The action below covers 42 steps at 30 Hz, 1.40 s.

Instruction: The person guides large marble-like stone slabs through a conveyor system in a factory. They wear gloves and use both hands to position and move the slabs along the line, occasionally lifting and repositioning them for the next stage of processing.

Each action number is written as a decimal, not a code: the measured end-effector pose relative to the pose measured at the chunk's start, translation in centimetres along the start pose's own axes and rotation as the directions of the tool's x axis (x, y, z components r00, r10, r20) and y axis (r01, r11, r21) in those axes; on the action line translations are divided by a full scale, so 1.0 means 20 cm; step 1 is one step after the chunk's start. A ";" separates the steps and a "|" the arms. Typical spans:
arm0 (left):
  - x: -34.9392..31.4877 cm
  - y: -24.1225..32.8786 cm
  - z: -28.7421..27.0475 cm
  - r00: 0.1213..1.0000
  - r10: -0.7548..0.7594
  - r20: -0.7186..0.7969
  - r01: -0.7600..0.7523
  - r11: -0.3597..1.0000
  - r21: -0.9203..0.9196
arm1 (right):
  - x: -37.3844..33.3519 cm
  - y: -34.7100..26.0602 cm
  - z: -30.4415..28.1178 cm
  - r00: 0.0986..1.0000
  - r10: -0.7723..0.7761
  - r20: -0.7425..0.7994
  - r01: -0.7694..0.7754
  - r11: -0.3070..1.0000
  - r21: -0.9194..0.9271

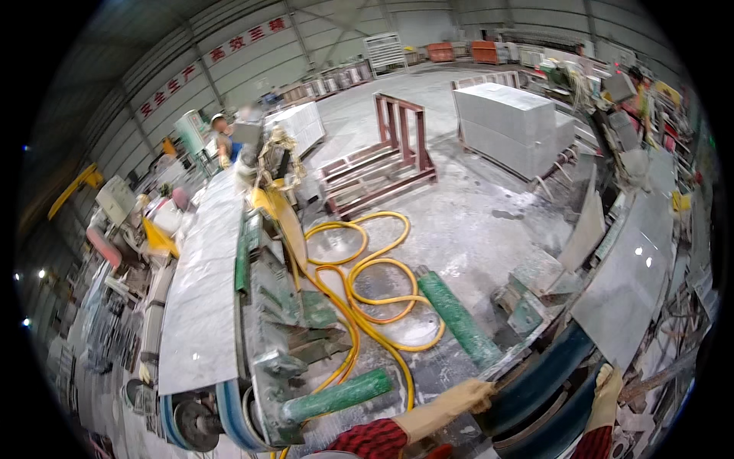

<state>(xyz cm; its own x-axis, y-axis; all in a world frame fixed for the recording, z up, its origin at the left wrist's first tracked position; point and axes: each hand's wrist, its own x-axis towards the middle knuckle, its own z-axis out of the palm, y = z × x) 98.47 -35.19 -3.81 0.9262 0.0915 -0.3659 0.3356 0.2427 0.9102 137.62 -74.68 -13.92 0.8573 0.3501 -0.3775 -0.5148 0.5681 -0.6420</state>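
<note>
My left hand (472, 396), in a tan work glove with a red-and-black plaid sleeve, reaches over the near end of the right conveyor. Its fingers curl inward, and whatever they may hold is hidden. Just right of it run the conveyor's dark blue belts (535, 379). My right hand (606, 382), gloved alike, is at the far side of these belts, close to the near edge of a grey stone slab (631, 298). Its fingers are too small and foreshortened to read, and I cannot tell whether it touches the slab.
Another slab (200, 298) lies on the left conveyor. Between the lines are green rollers (459, 317), a coiled yellow hose (378, 306) and a dark red steel rack (401, 145). Stacked pale blocks (505, 126) stand beyond. A person (223, 141) is at the far left line.
</note>
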 end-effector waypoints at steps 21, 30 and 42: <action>-2.62 -1.31 -0.36 0.823 -0.003 -0.568 0.067 0.994 0.091 | -2.23 2.36 1.87 0.681 0.636 0.364 -0.191 0.633 -0.750; -3.86 -1.78 -0.29 -0.138 0.101 -0.985 0.114 0.990 0.085 | -3.10 3.17 2.38 0.299 0.406 0.864 0.911 0.147 -0.385; -4.29 -1.70 -0.45 -0.370 -0.019 -0.929 0.048 0.998 -0.039 | -3.06 3.84 2.77 -0.040 0.240 0.970 0.993 -0.101 0.066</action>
<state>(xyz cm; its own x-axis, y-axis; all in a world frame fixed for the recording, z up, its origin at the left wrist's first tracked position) 6.14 -42.61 -5.09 -0.5089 0.8586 -0.0618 0.3730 0.2847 0.8831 45.09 -11.23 -3.16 -0.1675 0.8448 0.5082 0.9023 0.3391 -0.2664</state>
